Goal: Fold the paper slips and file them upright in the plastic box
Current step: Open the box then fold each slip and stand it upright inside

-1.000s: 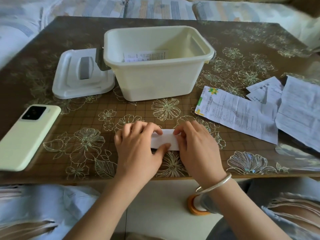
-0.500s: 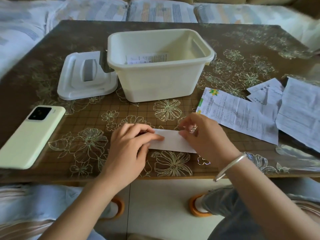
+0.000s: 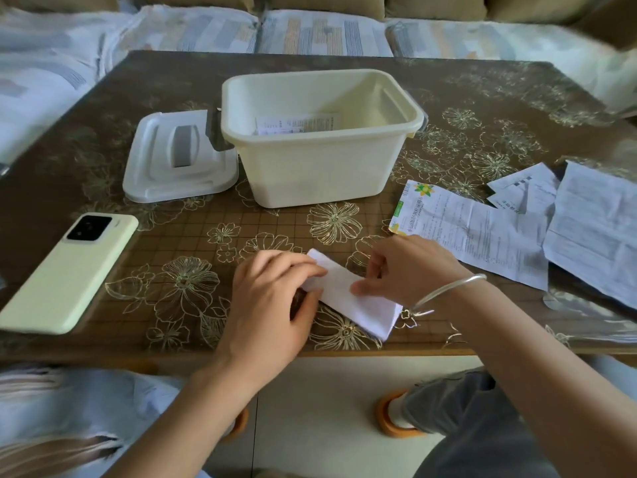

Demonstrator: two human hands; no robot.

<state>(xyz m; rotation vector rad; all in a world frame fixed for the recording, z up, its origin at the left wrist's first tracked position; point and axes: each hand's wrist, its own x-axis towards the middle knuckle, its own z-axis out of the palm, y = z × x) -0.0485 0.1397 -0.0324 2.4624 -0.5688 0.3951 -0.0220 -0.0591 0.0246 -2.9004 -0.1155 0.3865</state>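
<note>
- While you sit at the near edge of the counter [image 3: 172, 243], both of your hands are on one white folded slip [image 3: 348, 298], which runs slantwise from far left to near right just in front of you.
- Your left hand [image 3: 272, 298] grips the slip's left end, with the fingers curled over the top and the thumb on the near side.
- Your right hand [image 3: 403, 267] pinches the slip near its middle, thumb on top and fingers curled behind the far edge; a silver bangle [image 3: 448, 291] sits on that wrist.
- The slip's near right corner comes close to the counter's near edge; whether the paper lies flat or is lifted a little cannot be told.
- The plastic box [image 3: 324, 167] stands open at the far middle of the counter, well apart from your hands.
- One printed slip [image 3: 296, 123] stands inside the box, its lower part hidden by the near rim.
- The box's lid [image 3: 179, 157] lies flat just left of the box.
- A pale green phone [image 3: 69, 270] lies face down on the left, its camera end toward the far side.
- Unfolded papers lie overlapping on the right: a creased leaflet [image 3: 475, 239] with a yellow flower print nearest your right hand, small slips [image 3: 524, 191] beyond it, and a large sheet [image 3: 596, 229] at the right edge.
</note>
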